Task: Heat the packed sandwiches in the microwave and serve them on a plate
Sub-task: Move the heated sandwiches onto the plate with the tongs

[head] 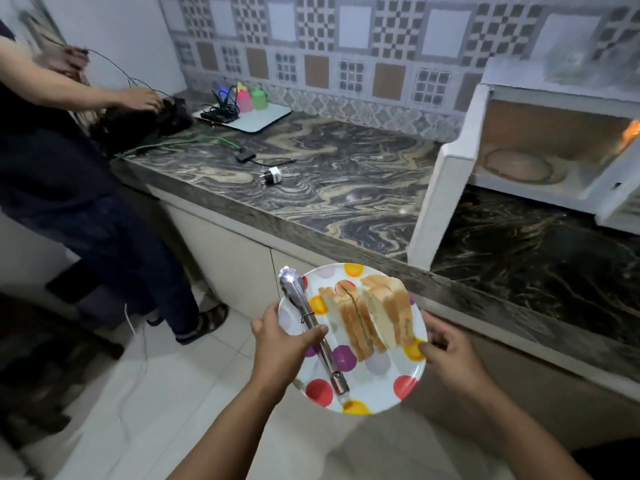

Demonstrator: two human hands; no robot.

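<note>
Beside a marbled kitchen counter, a person is holding a spotted plate out over the tiled floor with both hands. On the plate, the sandwiches, cut into halves, are standing on edge in a row, with metal tongs lying just beside them on the left. The left hand is gripping the plate's left rim, fingers curled underneath and the thumb pressing down across the tongs, pinning them to the plate. The right hand is clasping the right rim, its thumb resting on the edge near the sandwiches and the fingers folded under, hidden from view. Up on the counter to the right, the white microwave is standing with its door swung open, its glass turntable showing inside. At the far left, another person is handling cables at the counter's end, near a white tray carrying coloured bottles. A plug adapter is lying on the counter.
</note>
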